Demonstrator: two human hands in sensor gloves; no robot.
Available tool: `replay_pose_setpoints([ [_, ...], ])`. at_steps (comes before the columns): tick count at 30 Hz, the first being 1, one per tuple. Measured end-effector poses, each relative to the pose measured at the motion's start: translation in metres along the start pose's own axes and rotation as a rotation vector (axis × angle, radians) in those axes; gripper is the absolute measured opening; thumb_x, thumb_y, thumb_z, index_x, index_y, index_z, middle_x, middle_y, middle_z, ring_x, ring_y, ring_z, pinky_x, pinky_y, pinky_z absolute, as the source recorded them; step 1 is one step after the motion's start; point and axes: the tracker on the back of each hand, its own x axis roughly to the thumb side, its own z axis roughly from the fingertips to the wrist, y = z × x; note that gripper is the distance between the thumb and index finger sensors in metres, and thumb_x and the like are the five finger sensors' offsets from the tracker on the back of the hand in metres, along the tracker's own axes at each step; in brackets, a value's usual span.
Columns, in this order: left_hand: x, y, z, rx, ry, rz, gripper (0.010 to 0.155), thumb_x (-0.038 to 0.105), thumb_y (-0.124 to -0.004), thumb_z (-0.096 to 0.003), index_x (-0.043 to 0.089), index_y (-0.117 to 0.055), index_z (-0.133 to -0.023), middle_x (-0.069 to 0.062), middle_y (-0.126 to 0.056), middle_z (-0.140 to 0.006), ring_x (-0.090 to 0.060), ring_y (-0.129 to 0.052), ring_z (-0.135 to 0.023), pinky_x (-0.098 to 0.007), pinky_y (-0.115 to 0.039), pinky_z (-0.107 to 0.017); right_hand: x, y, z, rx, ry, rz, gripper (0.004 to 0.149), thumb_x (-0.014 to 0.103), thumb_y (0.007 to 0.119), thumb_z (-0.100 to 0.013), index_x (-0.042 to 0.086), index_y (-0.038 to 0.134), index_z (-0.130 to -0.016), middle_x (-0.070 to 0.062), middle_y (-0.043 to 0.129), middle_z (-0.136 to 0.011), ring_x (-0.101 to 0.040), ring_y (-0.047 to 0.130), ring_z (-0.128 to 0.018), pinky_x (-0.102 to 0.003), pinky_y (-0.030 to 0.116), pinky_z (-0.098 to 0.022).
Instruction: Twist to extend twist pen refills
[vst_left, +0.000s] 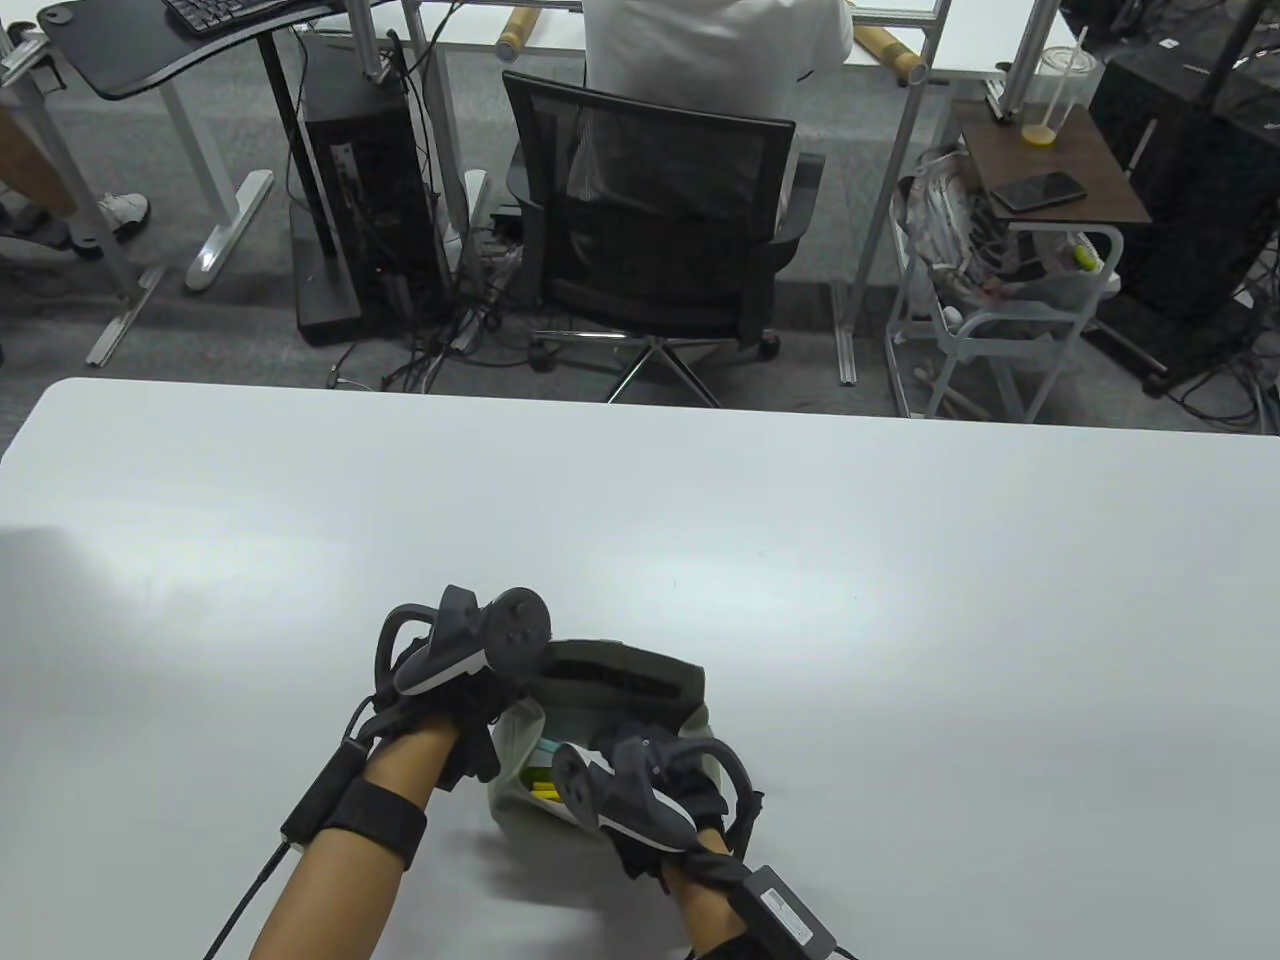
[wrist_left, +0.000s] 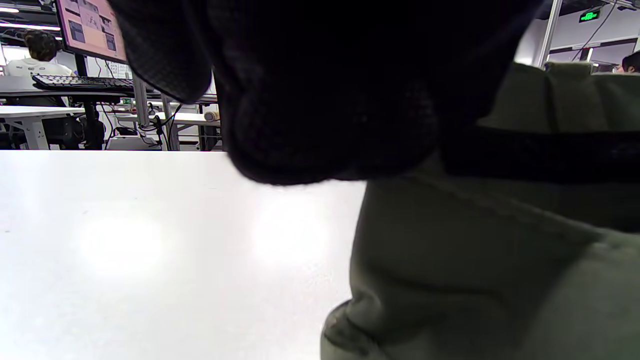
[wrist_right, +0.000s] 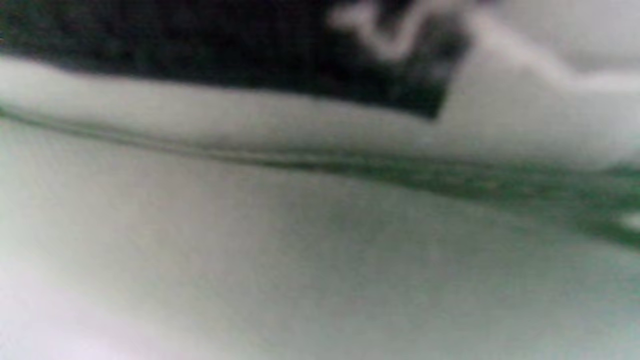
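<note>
An olive-green fabric pencil pouch (vst_left: 640, 680) lies open on the white table (vst_left: 640, 500) near the front edge. Yellow and pale blue pens (vst_left: 545, 790) show inside its opening. My left hand (vst_left: 470, 700) rests at the pouch's left rim; its fingers are hidden under the tracker. My right hand (vst_left: 640, 790) reaches into the pouch from the right; its fingers are hidden inside. The left wrist view shows the pouch's outer side (wrist_left: 475, 250) under dark glove fabric (wrist_left: 325, 100). The right wrist view is a blur of pale pouch lining (wrist_right: 300, 250).
A black mesh office chair (vst_left: 660, 220) with a seated person stands beyond the table's far edge. A computer tower (vst_left: 360, 190) and a small cart (vst_left: 1010, 300) stand on the floor behind.
</note>
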Motion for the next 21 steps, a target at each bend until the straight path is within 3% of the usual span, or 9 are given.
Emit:
replay_pose_setpoints([
  [8, -0.005, 0.001, 0.002, -0.009, 0.003, 0.033, 0.045, 0.040, -0.086, -0.0478, 0.015, -0.093, -0.086, -0.004, -0.107, -0.051, -0.020, -0.107, -0.035, -0.062, -0.068, -0.065, -0.023, -0.039, 0.014, -0.137, 0.081, -0.165, 0.045, 0.031, 0.077, -0.034, 0.023, 0.087, -0.077, -0.006, 0.096, -0.069, -0.016, 0.100, -0.040, -0.028, 0.086, -0.024],
  [11, -0.008, 0.009, 0.008, -0.027, 0.010, 0.066, 0.053, 0.043, -0.086, -0.0477, 0.014, -0.089, -0.091, -0.006, -0.105, -0.060, -0.023, -0.106, -0.042, -0.065, -0.065, -0.065, -0.035, -0.053, 0.023, -0.222, 0.121, -0.293, 0.045, 0.031, 0.077, -0.034, 0.021, 0.087, -0.077, -0.007, 0.097, -0.067, -0.015, 0.101, -0.038, -0.028, 0.087, -0.022],
  [16, -0.006, 0.057, 0.035, 0.125, -0.003, 0.170, 0.058, 0.048, -0.084, -0.0496, 0.014, -0.084, -0.097, -0.010, -0.102, -0.070, -0.028, -0.104, -0.052, -0.067, -0.062, -0.066, -0.058, -0.071, 0.042, -0.387, 0.192, -0.560, 0.046, 0.033, 0.078, -0.034, 0.018, 0.087, -0.076, -0.008, 0.099, -0.062, -0.013, 0.102, -0.032, -0.026, 0.087, -0.018],
  [21, 0.018, 0.107, 0.065, 0.312, -0.086, 0.292, 0.060, 0.053, -0.077, -0.0530, 0.013, -0.083, -0.098, -0.012, -0.099, -0.076, -0.032, -0.102, -0.058, -0.069, -0.060, -0.066, -0.059, -0.074, 0.046, -0.458, 0.210, -0.648, 0.046, 0.035, 0.079, -0.034, 0.017, 0.087, -0.075, -0.007, 0.100, -0.059, -0.011, 0.102, -0.029, -0.025, 0.088, -0.016],
])
